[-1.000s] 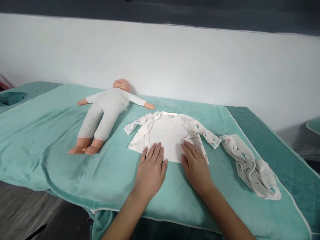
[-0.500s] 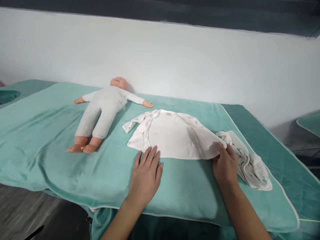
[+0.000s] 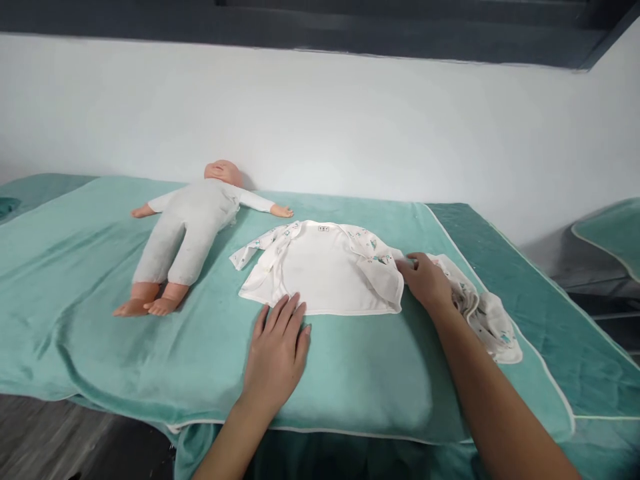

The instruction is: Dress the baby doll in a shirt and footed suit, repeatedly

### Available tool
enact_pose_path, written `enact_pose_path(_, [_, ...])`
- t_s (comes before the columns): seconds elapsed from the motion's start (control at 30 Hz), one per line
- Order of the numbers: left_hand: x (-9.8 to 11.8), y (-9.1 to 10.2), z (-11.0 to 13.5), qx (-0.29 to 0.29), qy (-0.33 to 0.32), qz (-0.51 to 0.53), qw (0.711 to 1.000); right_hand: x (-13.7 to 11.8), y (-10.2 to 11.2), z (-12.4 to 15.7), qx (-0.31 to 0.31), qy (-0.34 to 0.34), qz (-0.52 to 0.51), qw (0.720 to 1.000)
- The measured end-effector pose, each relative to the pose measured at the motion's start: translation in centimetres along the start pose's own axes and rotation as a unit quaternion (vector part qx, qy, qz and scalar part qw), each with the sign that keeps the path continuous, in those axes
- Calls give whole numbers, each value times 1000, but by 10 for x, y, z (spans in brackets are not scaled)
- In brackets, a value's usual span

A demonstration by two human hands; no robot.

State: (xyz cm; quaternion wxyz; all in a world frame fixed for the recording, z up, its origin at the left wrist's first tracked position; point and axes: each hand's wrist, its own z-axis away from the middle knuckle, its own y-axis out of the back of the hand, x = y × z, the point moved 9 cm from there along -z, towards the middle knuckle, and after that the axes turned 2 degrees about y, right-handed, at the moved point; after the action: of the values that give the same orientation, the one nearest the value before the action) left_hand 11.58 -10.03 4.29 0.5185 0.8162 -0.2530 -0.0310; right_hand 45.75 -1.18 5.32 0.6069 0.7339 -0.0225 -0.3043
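White shirt [image 3: 325,277]: its flap [image 3: 383,283] lies released; right hand [image 3: 429,283] now pinches the sleeve [image 3: 397,253], apparently straightening it; left hand [image 3: 276,353] rests flat, gripping nothing.

Head view, facing forward and down

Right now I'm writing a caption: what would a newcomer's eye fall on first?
Likely the doll, lying on its back at the left of the green blanket. Next, the white shirt spread in the middle, with the left hand at its lower edge and the right hand by one sleeve.
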Motion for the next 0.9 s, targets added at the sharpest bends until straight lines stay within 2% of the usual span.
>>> enact_pose_path(0.07, [-1,-2,1,0,-1,-1,1000,-7,3,-15,26,17,-57,998])
enact_pose_path(0.13, [-1,-3,1,-1,-2,-3,1000,-11,20,-28,119,48,-111,986])
enact_pose_path(0.23, [-1,-3,0,-2,-1,-4,1000,-6,43,-37,262,84,-153,949])
enact_pose_path(0.33, [-2,-4,-1,-8,6,-7,1000,3,40,-44,296,97,-160,937])
enact_pose_path(0.43, [-1,-4,-2,-6,12,-6,1000,5,28,-45,289,108,-150,939])
enact_pose_path(0.5, [0,-3,-3,10,24,-4,1000,-2,20,-42,268,138,-141,943])
enact_pose_path(0.63, [12,-1,-14,45,41,33,998,-35,-4,-38,159,245,-123,948])
enact_pose_path(0.7, [26,-8,-31,35,32,85,995,-49,-19,-36,92,292,-86,948])
enact_pose_path(0.77, [41,-22,-58,10,34,141,989,-57,-31,-34,44,311,-39,949])
enact_pose_path(0.9, [60,-63,-120,-65,95,127,985,-55,-38,-35,19,285,16,958])
